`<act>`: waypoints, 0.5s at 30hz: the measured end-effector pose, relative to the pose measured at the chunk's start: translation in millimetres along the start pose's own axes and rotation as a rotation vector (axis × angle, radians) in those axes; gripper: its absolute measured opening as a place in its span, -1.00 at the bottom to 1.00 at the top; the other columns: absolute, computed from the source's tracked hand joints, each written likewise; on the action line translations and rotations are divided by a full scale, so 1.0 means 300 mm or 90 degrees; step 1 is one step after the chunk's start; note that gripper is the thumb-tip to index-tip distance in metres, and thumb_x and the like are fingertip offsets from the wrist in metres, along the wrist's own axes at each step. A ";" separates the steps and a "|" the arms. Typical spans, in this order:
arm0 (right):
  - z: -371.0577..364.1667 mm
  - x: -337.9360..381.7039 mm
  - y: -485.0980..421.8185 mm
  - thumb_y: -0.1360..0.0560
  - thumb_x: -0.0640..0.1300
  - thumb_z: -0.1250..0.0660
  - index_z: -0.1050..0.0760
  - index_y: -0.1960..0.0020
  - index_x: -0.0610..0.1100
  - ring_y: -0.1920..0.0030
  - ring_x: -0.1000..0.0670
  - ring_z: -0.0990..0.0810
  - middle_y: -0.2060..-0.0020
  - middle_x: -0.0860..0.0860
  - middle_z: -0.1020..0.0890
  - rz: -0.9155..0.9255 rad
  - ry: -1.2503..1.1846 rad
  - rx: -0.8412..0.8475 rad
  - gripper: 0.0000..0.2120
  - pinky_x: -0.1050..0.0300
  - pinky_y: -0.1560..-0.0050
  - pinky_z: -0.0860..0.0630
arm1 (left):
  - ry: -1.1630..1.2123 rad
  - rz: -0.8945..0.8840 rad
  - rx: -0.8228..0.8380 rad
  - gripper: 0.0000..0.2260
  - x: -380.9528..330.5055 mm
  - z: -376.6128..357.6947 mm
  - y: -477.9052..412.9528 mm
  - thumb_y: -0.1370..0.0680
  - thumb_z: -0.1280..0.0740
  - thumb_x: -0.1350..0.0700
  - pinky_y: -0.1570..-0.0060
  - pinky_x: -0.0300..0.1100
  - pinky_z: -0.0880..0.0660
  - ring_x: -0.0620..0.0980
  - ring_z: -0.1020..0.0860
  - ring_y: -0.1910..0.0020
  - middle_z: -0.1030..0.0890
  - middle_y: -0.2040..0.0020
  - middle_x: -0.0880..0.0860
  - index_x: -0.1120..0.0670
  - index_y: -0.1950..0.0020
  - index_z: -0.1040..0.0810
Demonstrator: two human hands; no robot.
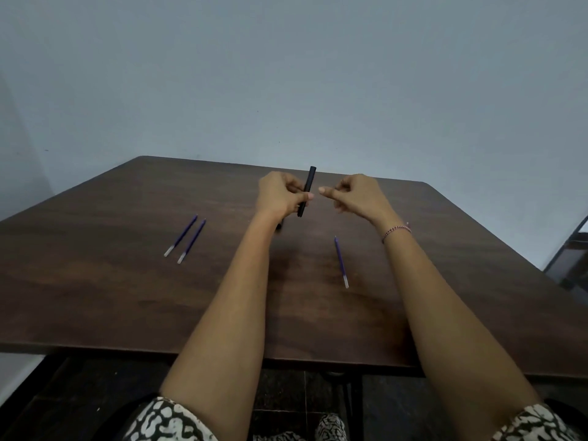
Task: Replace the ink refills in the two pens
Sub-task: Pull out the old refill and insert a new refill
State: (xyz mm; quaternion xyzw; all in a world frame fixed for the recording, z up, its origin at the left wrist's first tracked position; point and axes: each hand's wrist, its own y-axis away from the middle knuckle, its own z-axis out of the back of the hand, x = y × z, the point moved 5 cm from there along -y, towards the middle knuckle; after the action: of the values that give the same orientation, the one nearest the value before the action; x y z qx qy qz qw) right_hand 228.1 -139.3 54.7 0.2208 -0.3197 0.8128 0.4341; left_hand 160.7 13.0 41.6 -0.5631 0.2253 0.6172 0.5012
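In the left hand (pixel 280 195), gripped between curled fingers: black pen (pixel 307 192), nearly upright. Just right of those fingertips, right hand (pixel 356 194) curled, contents impossible to tell. Nearer than the fingers, on the table (pixel 127 297): purple refills (pixel 341 261).

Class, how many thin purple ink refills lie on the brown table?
3. Two thin purple ink refills lie side by side at the left; one lies between the forearms. More may hide under them.
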 end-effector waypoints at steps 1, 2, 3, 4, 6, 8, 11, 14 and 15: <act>0.022 -0.008 -0.002 -0.41 0.19 -0.40 -0.60 0.19 -0.26 0.32 -0.02 -0.65 0.35 -0.11 -0.67 -0.011 0.083 0.013 -0.54 0.10 0.16 -0.58 | -0.003 0.003 -0.014 -0.82 0.006 0.006 -0.006 -0.37 -0.50 0.26 0.47 -0.40 -0.51 -0.11 -0.59 0.34 -0.55 0.32 0.02 0.18 0.12 -0.53; 0.036 -0.020 -0.001 -0.39 0.22 -0.40 -0.60 0.25 -0.24 0.34 -0.03 -0.63 0.37 -0.08 -0.66 -0.040 0.144 0.056 -0.53 0.10 0.17 -0.56 | -0.009 0.005 -0.024 -0.81 0.011 0.010 -0.011 -0.37 -0.51 0.25 0.46 -0.38 -0.52 -0.09 -0.59 0.32 -0.55 0.31 0.02 0.17 0.12 -0.54; 0.041 -0.034 0.003 -0.37 0.23 -0.41 -0.60 0.30 -0.20 0.38 -0.01 -0.60 0.41 -0.05 -0.63 -0.083 0.190 0.122 -0.54 0.13 0.22 -0.55 | -0.015 0.005 -0.030 -0.81 0.017 0.012 -0.015 -0.36 -0.51 0.24 0.42 -0.34 -0.55 -0.06 -0.61 0.29 -0.56 0.31 0.02 0.16 0.13 -0.54; 0.039 -0.049 0.014 -0.36 0.24 -0.41 -0.60 0.33 -0.15 0.42 0.01 -0.56 0.44 -0.02 -0.60 -0.129 0.230 0.200 -0.56 0.16 0.28 -0.52 | -0.023 0.004 -0.033 -0.82 0.021 0.013 -0.016 -0.36 -0.52 0.24 0.36 -0.28 -0.58 -0.02 -0.63 0.26 -0.57 0.30 0.04 0.16 0.15 -0.54; 0.023 -0.069 0.041 -0.34 0.26 -0.42 -0.62 0.35 -0.11 0.45 0.04 -0.51 0.49 0.01 -0.55 -0.198 0.296 0.334 -0.58 0.22 0.35 -0.47 | -0.040 0.000 -0.036 -0.82 0.024 0.011 -0.016 -0.35 -0.53 0.24 0.25 -0.17 -0.61 0.02 -0.64 0.23 -0.58 0.29 0.06 0.15 0.17 -0.55; 0.002 -0.078 0.063 -0.32 0.28 -0.43 -0.64 0.32 -0.09 0.44 0.05 -0.50 0.50 0.04 -0.52 -0.232 0.319 0.410 -0.59 0.24 0.34 -0.47 | -0.044 -0.001 -0.030 -0.83 0.024 0.007 -0.014 -0.35 -0.53 0.23 0.26 -0.18 -0.61 0.00 -0.64 0.25 -0.58 0.30 0.05 0.15 0.17 -0.56; -0.024 -0.083 0.077 -0.31 0.24 -0.47 -0.66 0.30 -0.08 0.43 0.08 -0.49 0.48 0.06 -0.51 -0.257 0.298 0.458 -0.64 0.29 0.35 -0.47 | -0.032 0.008 -0.014 -0.83 0.024 0.000 -0.014 -0.35 -0.53 0.24 0.39 -0.30 -0.58 -0.06 -0.62 0.31 -0.58 0.32 0.03 0.16 0.16 -0.57; -0.040 -0.092 0.071 -0.32 0.15 -0.50 -0.66 0.32 -0.08 0.43 0.10 -0.50 0.46 0.07 -0.53 -0.265 0.284 0.467 -0.71 0.32 0.40 -0.47 | -0.029 0.021 0.014 -0.81 0.031 -0.016 -0.012 -0.34 -0.53 0.25 0.47 -0.36 -0.53 -0.11 -0.60 0.36 -0.58 0.32 0.03 0.18 0.17 -0.55; -0.041 -0.096 0.069 -0.33 0.13 -0.51 -0.65 0.32 -0.08 0.44 0.11 -0.51 0.47 0.07 -0.54 -0.265 0.280 0.465 -0.73 0.33 0.42 -0.47 | -0.029 0.026 0.027 -0.81 0.034 -0.024 -0.012 -0.33 -0.53 0.26 0.46 -0.34 -0.54 -0.09 -0.61 0.35 -0.58 0.32 0.04 0.19 0.17 -0.55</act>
State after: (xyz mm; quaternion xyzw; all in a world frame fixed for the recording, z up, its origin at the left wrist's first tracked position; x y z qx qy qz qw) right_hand 224.7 -155.3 21.1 0.2413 0.1375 0.7952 0.5390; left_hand 168.6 12.1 31.2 -0.5336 0.2384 0.6348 0.5054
